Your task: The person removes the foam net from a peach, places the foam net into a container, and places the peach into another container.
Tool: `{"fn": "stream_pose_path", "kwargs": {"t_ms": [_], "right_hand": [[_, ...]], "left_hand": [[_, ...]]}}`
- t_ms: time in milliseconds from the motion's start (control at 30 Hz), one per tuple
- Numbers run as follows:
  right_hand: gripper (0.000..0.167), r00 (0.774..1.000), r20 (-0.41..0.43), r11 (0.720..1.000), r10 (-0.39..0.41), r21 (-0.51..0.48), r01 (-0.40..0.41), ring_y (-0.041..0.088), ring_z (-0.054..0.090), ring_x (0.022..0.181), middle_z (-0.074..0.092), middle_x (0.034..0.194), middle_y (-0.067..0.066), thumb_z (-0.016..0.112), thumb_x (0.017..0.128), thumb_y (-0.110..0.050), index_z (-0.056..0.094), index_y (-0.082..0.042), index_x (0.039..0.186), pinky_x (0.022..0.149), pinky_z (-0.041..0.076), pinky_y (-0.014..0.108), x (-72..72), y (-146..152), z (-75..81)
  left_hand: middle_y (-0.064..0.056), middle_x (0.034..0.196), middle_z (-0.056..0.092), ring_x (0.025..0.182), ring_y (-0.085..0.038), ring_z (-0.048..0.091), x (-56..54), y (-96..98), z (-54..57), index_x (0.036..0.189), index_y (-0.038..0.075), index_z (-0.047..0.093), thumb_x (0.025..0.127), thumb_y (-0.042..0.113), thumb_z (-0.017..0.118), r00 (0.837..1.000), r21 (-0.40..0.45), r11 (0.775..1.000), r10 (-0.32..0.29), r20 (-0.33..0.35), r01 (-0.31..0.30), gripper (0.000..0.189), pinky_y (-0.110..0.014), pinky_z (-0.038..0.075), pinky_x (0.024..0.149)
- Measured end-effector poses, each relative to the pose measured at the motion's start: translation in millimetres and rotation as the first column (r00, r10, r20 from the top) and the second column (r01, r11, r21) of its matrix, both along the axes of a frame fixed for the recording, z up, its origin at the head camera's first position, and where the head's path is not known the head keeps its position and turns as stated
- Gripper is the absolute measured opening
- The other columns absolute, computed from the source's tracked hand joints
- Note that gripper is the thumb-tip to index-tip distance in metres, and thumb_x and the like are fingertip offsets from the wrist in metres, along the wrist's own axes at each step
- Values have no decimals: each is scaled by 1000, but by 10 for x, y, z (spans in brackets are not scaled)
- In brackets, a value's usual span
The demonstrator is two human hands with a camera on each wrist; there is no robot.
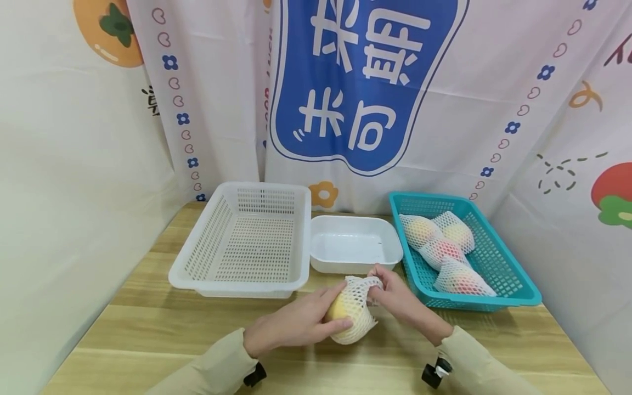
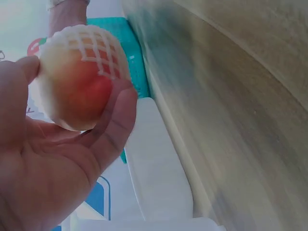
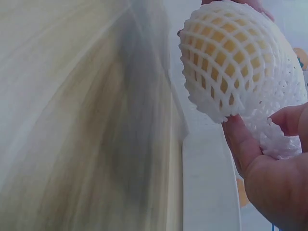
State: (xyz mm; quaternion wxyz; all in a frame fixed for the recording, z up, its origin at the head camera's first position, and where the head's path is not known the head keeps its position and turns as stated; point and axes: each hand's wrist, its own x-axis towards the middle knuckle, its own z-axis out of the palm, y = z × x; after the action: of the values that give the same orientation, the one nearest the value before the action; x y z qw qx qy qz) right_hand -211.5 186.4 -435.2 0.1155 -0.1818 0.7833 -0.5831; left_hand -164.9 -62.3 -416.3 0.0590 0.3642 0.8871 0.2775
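Above the front middle of the table, my left hand (image 1: pixel 302 320) grips a yellow and red peach (image 2: pixel 82 86), its thumb and fingers curled round the bare end. A white foam net (image 1: pixel 356 312) covers the rest of the fruit. My right hand (image 1: pixel 401 299) pinches the gathered loose end of that net, which the right wrist view shows between thumb and fingers (image 3: pixel 240 139). The left wrist view shows bare skin of the peach outside the mesh.
At the left stands a white perforated basket (image 1: pixel 239 286). A small white tray (image 1: pixel 356 267) sits between it and a teal basket (image 1: pixel 508 263), where several net-wrapped peaches (image 1: pixel 446 253) lie. Printed cloth (image 1: pixel 222 109) hangs behind the wooden table (image 1: pixel 163 329).
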Motion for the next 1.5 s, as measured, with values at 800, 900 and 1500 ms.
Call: {"fn": "stream_pose_path", "kwargs": {"t_ms": [800,900,1500], "right_hand": [[49,952,40,921,303,245,-303,13,63,88,63,113,12,63,92,-10,46,-10,138,74,56,30,55,227,286],[57,934,89,887,347,293,-357,15,61,92,62,116,8,66,92,-17,44,-16,144,73,53,27,68,265,342],[50,780,111,747,616,231,-624,13,59,112,58,131,7,58,99,-22,40,-13,145,94,53,29,55,200,690]], "left_hand": [[-3,122,61,85,-5,56,24,-178,282,146,21,46,87,63,60,994,110,990,74,77,-83,74,-18,50,64],[0,118,61,84,-5,56,28,-187,304,144,22,47,86,63,61,993,133,987,76,89,-87,72,-19,50,64],[6,112,62,88,-6,56,-68,-177,517,137,21,52,87,55,66,999,166,985,42,-10,-39,62,-20,50,68]]}}
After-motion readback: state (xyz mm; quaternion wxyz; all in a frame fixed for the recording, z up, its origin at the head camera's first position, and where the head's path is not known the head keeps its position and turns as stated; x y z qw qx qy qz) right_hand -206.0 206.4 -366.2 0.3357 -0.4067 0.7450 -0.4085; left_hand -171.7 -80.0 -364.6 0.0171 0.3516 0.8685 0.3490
